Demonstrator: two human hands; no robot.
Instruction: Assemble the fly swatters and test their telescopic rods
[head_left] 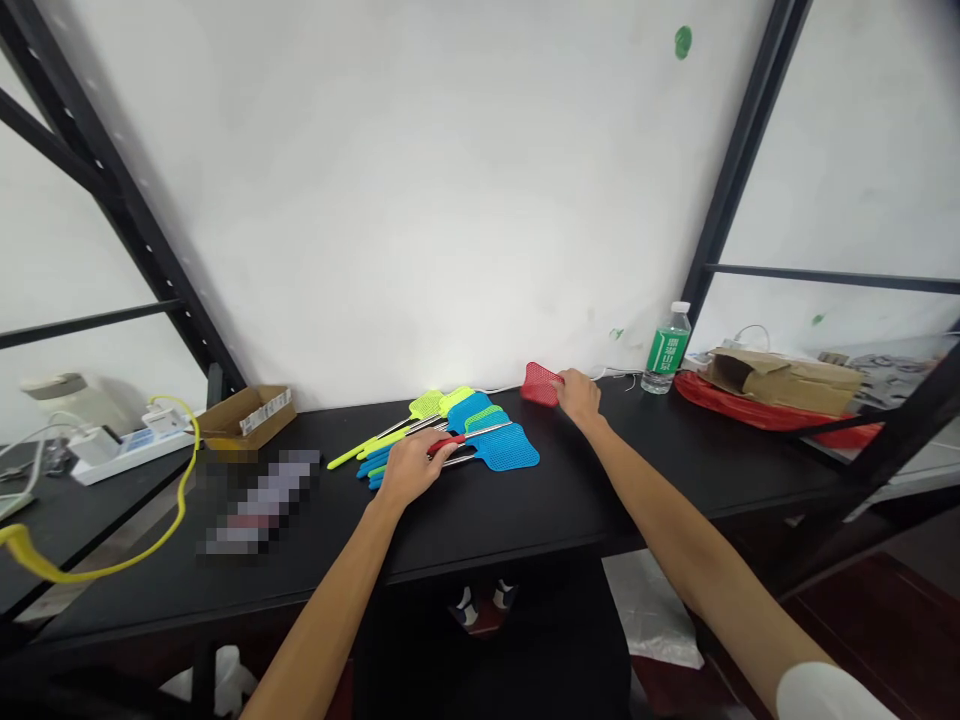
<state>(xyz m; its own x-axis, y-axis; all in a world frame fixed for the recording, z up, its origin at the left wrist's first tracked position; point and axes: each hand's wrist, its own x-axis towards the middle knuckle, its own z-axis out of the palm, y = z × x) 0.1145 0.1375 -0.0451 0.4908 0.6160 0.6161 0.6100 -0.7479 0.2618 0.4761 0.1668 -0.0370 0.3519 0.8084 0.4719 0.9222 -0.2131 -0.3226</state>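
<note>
My left hand [411, 466] is closed around a red handle [448, 444] with a thin metal rod pointing right. It is over a pile of fly swatters. My right hand [580, 398] pinches a red fly swatter head [541, 384] by its narrow end, near the wall. A gap shows between the rod's tip and this red head. Blue swatter heads [510, 447] lie on the right of the pile, and yellow ones [427, 404] lie behind. Several yellow, blue and green handles [352, 453] stick out to the left, partly hidden by my left hand.
The black table [510, 520] meets a white wall. A bottle with a green label [666, 352] stands at the back right, near a cardboard box [787, 380] on red plastic. At left are an open cardboard tray [281, 410], a power strip [124, 452] and a yellow cable [184, 490].
</note>
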